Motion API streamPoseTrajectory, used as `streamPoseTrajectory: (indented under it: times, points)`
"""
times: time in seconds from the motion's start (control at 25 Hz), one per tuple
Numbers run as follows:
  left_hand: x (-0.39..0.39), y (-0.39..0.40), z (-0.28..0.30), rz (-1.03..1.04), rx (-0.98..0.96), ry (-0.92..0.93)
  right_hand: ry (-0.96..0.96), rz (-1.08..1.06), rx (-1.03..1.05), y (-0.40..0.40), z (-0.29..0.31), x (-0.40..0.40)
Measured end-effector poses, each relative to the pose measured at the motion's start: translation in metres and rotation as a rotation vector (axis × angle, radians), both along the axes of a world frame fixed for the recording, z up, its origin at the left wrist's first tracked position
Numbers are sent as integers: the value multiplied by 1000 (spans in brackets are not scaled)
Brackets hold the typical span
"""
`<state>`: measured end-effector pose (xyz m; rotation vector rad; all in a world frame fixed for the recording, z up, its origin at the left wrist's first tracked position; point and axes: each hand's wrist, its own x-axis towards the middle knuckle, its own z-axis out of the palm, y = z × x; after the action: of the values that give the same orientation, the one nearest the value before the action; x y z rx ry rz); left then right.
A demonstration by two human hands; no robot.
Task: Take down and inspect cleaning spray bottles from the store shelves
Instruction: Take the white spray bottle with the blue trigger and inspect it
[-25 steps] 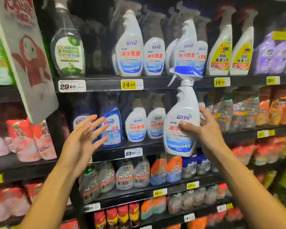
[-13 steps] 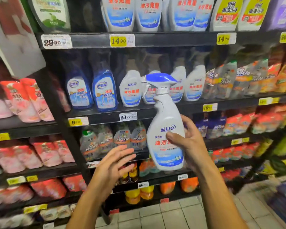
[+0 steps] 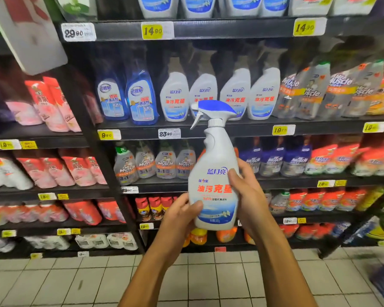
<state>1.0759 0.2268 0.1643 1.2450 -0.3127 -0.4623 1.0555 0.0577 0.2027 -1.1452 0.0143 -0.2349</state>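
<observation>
Both forearms are bare to the frame edge; no sleeves appear. The left hand [image 3: 180, 214] and right hand [image 3: 249, 196] carry no gloves, rings, or wrist items. Fingernails are short.

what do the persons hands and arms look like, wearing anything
Both forearms are bare up to the bottom edge of the frame, with no sleeve showing. The left hand and the right hand wear no gloves, and no ring, watch or bracelet shows on either wrist. The fingernails look short and unpainted. Anything above the forearms is out of view.
</observation>
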Motion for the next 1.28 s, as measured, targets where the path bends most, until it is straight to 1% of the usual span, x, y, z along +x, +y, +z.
streamPoseTrajectory:
  times: [0.12,0.36,0.6,0.76,0.88,0.96,1.08,1.16,1.28]
  points:
    - [-8,-5,2,38,-19,16,31,17,-80,-11,3,-3]
    - [-8,-20,10,97,-117,47,-12,68,-107,-12,17,0]
    - [-2,-15,14,132,-120,-14,-97,-30,-109,2,17,2]
    - [2,-6,18,116,-87,-24,-92,-163,-269,17,26,14]
    - [3,-1,20,85,-83,14,-56,-279,-471,23,39,28]
    - [4,4,23,72,-96,40,-49,-299,-625,27,49,36]
    - [8,11,31,65,-123,39,17,-329,-786,33,60,44]
    - [11,16,36,57,-155,26,-12,-253,-806,34,64,45]
    - [14,25,43,51,-182,-4,-177,-117,-800,37,68,46]
